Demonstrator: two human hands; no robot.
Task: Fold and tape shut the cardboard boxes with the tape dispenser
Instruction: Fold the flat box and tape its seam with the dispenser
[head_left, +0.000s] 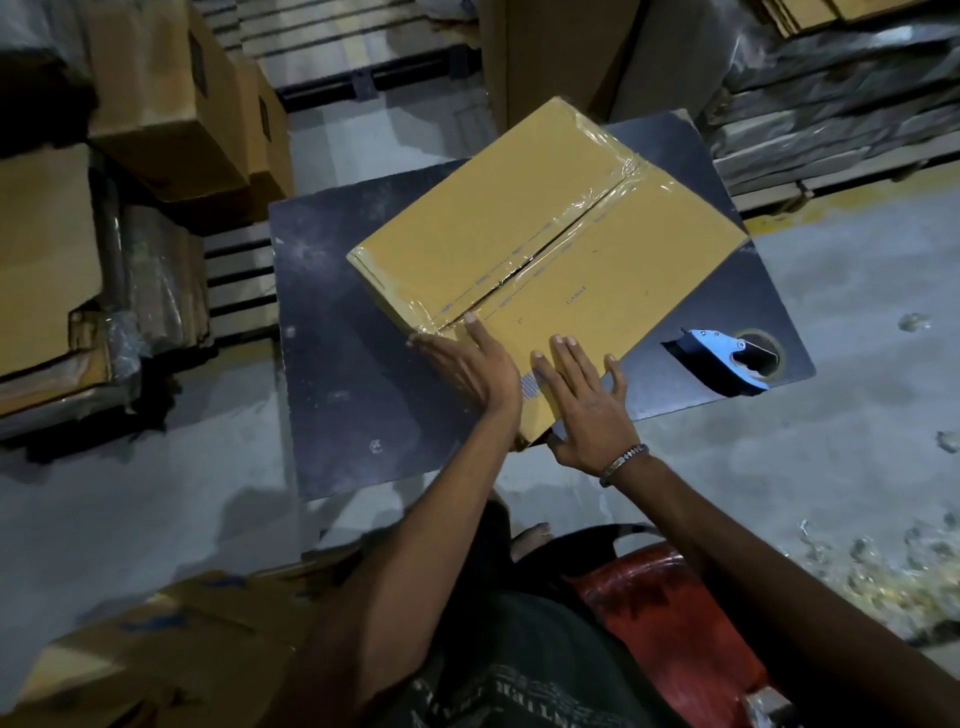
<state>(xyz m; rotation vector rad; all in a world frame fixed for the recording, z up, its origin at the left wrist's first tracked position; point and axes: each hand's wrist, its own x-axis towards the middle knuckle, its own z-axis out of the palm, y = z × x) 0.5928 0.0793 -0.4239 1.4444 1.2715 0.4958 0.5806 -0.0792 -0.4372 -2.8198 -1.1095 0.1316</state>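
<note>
A yellow-brown cardboard box (545, 249) lies closed on a dark table (337, 364), turned at an angle. Clear tape runs along its centre seam and over both ends. My left hand (470, 369) presses flat, fingers spread, on the box's near end where the tape folds over the edge. My right hand (587, 400) lies flat with fingers apart on the near right corner of the box top. The blue tape dispenser (727, 358) rests on the table to the right of the box, apart from both hands.
Stacked cardboard boxes (171, 104) and flattened cardboard (41, 260) stand at the left. More flat stacks (831, 119) fill the back right. A cardboard box (171, 649) sits on the floor near left. A red seat (670, 634) is under me.
</note>
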